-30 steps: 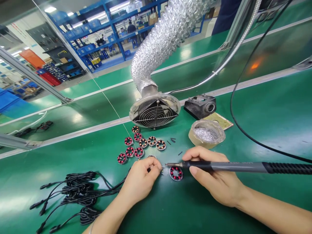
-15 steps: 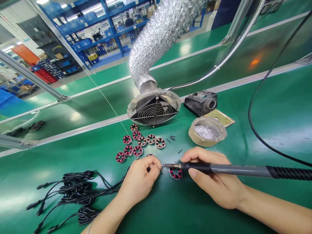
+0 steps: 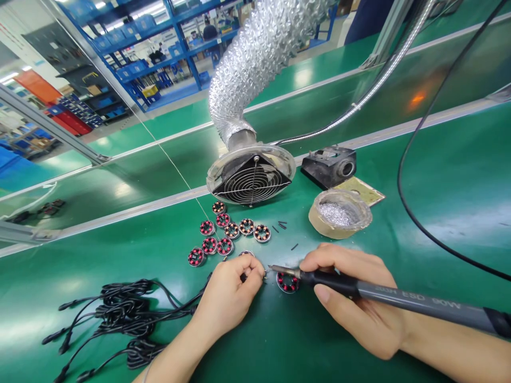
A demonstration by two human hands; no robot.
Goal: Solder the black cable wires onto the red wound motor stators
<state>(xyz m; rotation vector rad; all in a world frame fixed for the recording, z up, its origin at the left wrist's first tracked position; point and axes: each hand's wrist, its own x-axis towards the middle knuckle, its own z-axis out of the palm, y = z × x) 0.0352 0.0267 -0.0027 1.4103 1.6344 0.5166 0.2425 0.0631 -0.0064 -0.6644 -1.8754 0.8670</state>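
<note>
My right hand [image 3: 355,292] grips a grey and black soldering iron [image 3: 411,300]; its metal tip points left. Just below the tip lies a ring-shaped motor stator [image 3: 287,282] with red windings, flat on the green table. My left hand [image 3: 231,292] is closed in a pinch left of the tip, and a small gap parts the two. From its fingertips tiny wire ends stick out. A black cable [image 3: 175,309] runs from the bundle up to this hand and passes beneath it. Another stator [image 3: 246,254] is partly hidden behind the left fingers.
Several stators [image 3: 224,246] with red or copper windings stand behind my left hand. Short black tubes [image 3: 294,247] lie nearby. At back right are a tub of solder bits [image 3: 339,215] and a black iron stand [image 3: 329,167]. A fume extractor hood [image 3: 251,178] hangs low behind the stators.
The soldering iron's tip has drawn back slightly from my left fingertips, and its handle end has swung down toward me. My left hand stays in place.
</note>
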